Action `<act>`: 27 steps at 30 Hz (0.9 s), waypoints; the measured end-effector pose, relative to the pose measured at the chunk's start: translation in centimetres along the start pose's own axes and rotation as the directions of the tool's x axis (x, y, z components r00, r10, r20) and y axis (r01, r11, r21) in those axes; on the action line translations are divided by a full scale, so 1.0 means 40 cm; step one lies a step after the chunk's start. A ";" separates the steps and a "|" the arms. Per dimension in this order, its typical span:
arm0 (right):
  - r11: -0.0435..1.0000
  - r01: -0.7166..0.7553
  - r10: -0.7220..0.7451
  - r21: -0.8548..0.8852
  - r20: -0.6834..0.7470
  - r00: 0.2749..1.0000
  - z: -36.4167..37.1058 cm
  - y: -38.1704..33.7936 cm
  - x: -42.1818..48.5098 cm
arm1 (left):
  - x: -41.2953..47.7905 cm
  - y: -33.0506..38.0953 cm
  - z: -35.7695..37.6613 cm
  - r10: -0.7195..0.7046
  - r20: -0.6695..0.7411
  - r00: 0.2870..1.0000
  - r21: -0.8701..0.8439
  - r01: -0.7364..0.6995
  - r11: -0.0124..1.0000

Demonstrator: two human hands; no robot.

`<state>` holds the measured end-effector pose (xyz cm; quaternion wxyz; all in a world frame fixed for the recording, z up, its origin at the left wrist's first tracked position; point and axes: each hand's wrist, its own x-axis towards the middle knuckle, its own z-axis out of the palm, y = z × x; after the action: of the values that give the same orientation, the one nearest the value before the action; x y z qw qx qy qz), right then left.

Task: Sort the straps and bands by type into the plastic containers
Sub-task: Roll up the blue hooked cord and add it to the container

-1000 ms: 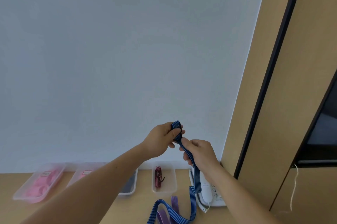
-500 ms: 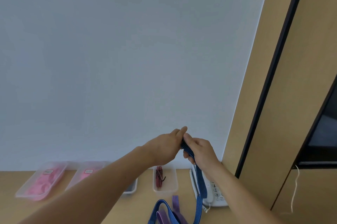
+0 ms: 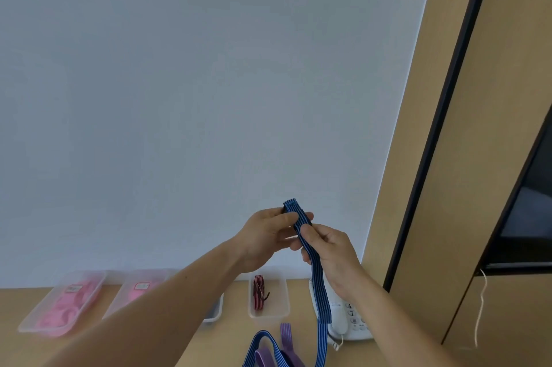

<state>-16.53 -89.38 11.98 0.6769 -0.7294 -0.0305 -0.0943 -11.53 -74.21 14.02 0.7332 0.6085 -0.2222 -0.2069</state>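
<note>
Both hands are raised in front of the wall, holding a blue striped strap point(image 3: 320, 286). My left hand point(image 3: 268, 235) grips its folded top end between thumb and fingers. Just below and to the right, my right hand point(image 3: 328, 250) pinches the strap, which hangs down and loops back near the desk's front. Purple bands point(image 3: 285, 336) lie under that loop. Along the wall stand clear plastic containers: two hold pink bands point(image 3: 62, 307) point(image 3: 140, 292), one point(image 3: 213, 311) is mostly hidden by my left forearm, and one point(image 3: 282, 298) holds a dark red striped strap point(image 3: 259, 292).
A white desk telephone point(image 3: 343, 322) sits on the wooden desk point(image 3: 233, 339) right of the containers, behind the hanging strap. A wooden cabinet panel with a black strip point(image 3: 442, 157) rises on the right, and a thin white cord point(image 3: 481, 307) hangs beside it.
The folded end of the blue strap, covered by my hands half a second ago, sticks up above my left hand again. Both hands stay together at about the same height.
</note>
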 end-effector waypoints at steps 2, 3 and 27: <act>0.999 -0.027 0.027 -0.017 -0.019 0.999 -0.002 0.001 0.002 | 0.005 -0.002 0.000 0.017 -0.031 0.999 -0.015 -0.018 1.000; 0.998 -0.053 0.051 -0.034 -0.040 0.998 -0.003 0.003 0.003 | 0.009 -0.004 -0.003 0.044 -0.053 0.998 -0.016 -0.045 0.999; 0.998 -0.067 0.067 0.000 -0.044 0.997 0.006 -0.014 0.028 | 0.056 -0.076 -0.073 0.571 0.386 0.725 0.899 -0.434 -0.059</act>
<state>-15.52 -89.17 12.73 0.6795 -0.7284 0.0091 -0.0876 -8.11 -73.69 10.73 0.2073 0.8064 -0.4652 0.3004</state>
